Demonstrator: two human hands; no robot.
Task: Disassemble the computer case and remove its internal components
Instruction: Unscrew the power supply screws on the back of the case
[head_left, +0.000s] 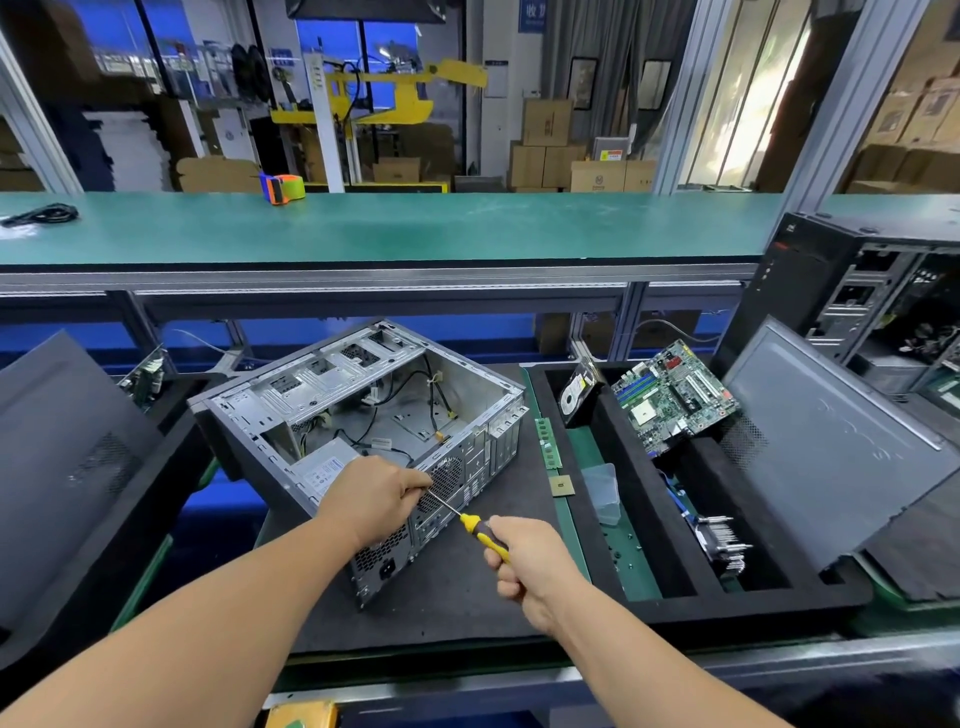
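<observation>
2 bare hands work at 1 open computer case (363, 410) lying on its side on the dark mat (467, 597), near the middle of the bench. The left hand (376, 501) rests on the case's near rear edge, its fingers curled over the metal beside the power supply (322, 470). The right hand (530, 564) grips 1 yellow-handled screwdriver (480, 530), fingers wrapped round the handle, with the shaft pointing far-left at the rear panel. To the right, a black foam tray (649, 608) holds 1 motherboard (675, 397), 1 hard drive (576, 392) and 1 heatsink (722, 543). 1 memory stick (548, 441) and 1 processor chip (561, 486) lie between case and tray. 1 side panel (831, 447) leans far right.
</observation>
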